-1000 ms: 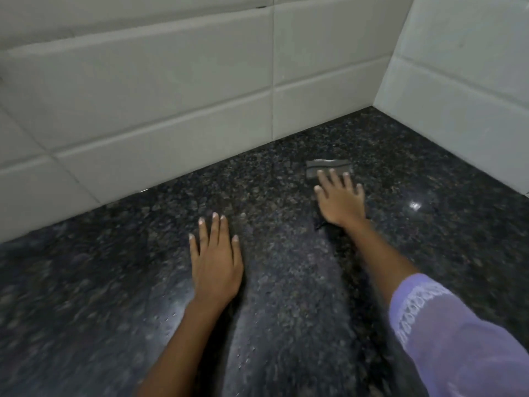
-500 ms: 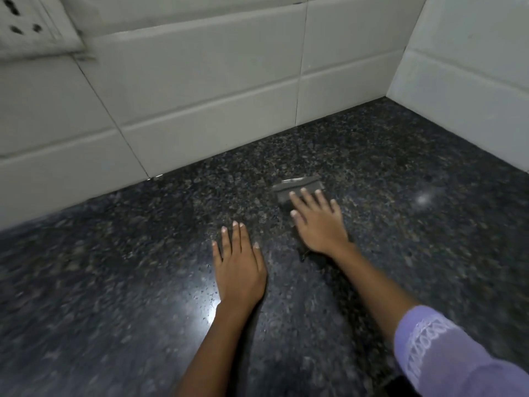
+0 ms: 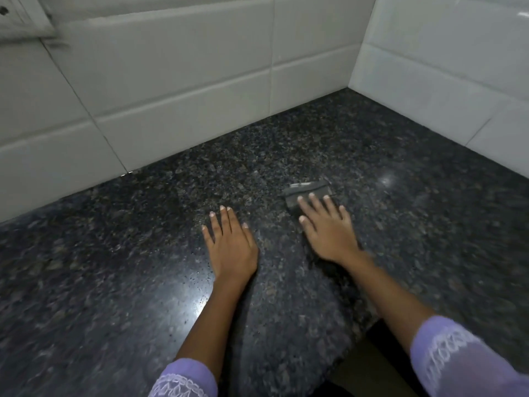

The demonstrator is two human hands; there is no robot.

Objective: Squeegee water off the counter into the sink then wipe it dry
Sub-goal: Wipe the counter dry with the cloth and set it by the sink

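Observation:
A dark speckled granite counter [image 3: 114,282] fills the view. My right hand [image 3: 329,230] lies flat, palm down, pressing a small dark grey cloth [image 3: 307,190] against the counter; only the cloth's far edge shows past my fingertips. My left hand [image 3: 229,245] rests flat on the stone to the left of it, fingers together and holding nothing. Tiny water droplets glint near my left wrist. No sink or squeegee is in view.
White tiled walls [image 3: 183,90] meet in a corner at the back right. A wall socket plate [image 3: 20,18] sits at the top left. The counter's front edge [image 3: 357,339] drops off between my forearms, at the lower right.
My right hand has slid the cloth toward me and to the left across the counter. My left hand stayed planted. My head has shifted, bringing the socket and the counter edge into view.

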